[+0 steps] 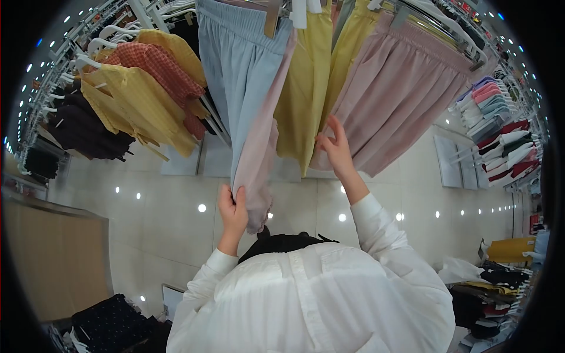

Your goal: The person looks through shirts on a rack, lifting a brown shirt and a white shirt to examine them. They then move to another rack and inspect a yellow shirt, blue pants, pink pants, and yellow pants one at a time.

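Observation:
Light blue pants with an elastic waist hang from a clip hanger in front of me. My left hand is closed on their lower edge, thumb on the near side. Pale pink pants hang right behind the blue ones, their hem beside my left fingers. Farther right, my right hand is raised with fingers apart and holds nothing. Its fingertips are at the border between yellow pants and a wide pair of pink pants.
Yellow and red checked shirts hang at the left, with dark garments beyond. Racks of folded-over clothes line the right side. A wooden panel stands at lower left on the glossy tiled floor.

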The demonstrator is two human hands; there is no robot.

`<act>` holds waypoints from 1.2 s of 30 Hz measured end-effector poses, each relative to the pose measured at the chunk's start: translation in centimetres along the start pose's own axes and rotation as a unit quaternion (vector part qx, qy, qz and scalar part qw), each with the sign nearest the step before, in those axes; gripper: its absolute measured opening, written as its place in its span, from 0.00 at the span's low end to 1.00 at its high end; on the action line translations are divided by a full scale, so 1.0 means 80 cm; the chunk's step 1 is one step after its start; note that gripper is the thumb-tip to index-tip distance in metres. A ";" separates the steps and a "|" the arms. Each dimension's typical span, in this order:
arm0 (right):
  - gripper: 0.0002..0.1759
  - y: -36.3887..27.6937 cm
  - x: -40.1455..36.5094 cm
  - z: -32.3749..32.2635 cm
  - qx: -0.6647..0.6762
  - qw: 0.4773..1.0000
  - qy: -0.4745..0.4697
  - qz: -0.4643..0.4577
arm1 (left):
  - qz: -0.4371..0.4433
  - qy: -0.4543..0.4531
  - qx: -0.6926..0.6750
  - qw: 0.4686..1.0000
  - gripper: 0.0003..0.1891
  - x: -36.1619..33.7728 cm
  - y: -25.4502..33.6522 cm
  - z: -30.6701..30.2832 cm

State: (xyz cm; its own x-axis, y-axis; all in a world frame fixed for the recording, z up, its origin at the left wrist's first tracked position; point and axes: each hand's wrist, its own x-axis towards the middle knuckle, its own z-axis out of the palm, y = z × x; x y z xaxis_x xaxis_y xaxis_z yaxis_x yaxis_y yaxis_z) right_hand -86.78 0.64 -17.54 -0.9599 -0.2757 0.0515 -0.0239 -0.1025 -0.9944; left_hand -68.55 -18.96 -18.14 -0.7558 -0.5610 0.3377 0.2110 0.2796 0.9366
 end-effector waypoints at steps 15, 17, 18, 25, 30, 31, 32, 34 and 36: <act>0.16 0.028 0.087 0.023 -0.035 0.999 -0.030 0.029 | -0.014 -0.058 0.067 0.996 0.13 0.018 -0.013 -0.007; 0.12 0.013 0.050 0.034 -0.006 1.000 -0.023 -0.017 | -0.021 -0.070 0.057 0.996 0.13 0.020 -0.012 0.003; 0.11 0.008 0.032 0.036 -0.049 0.998 -0.023 -0.031 | -0.026 -0.080 0.049 0.995 0.12 0.020 -0.011 0.008; 0.07 -0.027 -0.074 0.083 -0.205 0.951 -0.042 -0.226 | -0.011 -0.155 0.022 0.988 0.10 0.010 -0.029 0.051; 0.07 -0.047 -0.091 0.087 -0.160 0.969 -0.102 -0.157 | 0.073 -0.157 0.031 0.984 0.20 -0.002 -0.013 0.061; 0.07 -0.049 -0.093 0.084 -0.174 0.967 -0.146 -0.114 | 0.074 -0.161 0.031 0.984 0.20 -0.001 -0.013 0.063; 0.07 -0.048 -0.094 0.082 -0.174 0.968 -0.143 -0.113 | 0.003 -0.162 -0.001 0.987 0.19 0.001 -0.014 0.065; 0.07 -0.046 -0.098 0.082 -0.108 0.965 -0.150 -0.186 | -0.068 -0.163 -0.033 0.984 0.18 0.004 -0.019 0.062; 0.09 -0.042 -0.103 0.078 -0.111 0.967 -0.139 -0.184 | 0.002 -0.203 -0.032 0.979 0.15 0.014 -0.024 0.056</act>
State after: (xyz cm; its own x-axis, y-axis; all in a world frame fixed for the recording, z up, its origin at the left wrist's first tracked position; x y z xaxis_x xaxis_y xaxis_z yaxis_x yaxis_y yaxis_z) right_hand -77.02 -2.71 -14.06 -0.7630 -0.5096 0.3976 -0.4385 -0.0439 -0.8977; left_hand -72.56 -16.62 -20.03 -0.9363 -0.2008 0.2881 0.2422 0.2248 0.9438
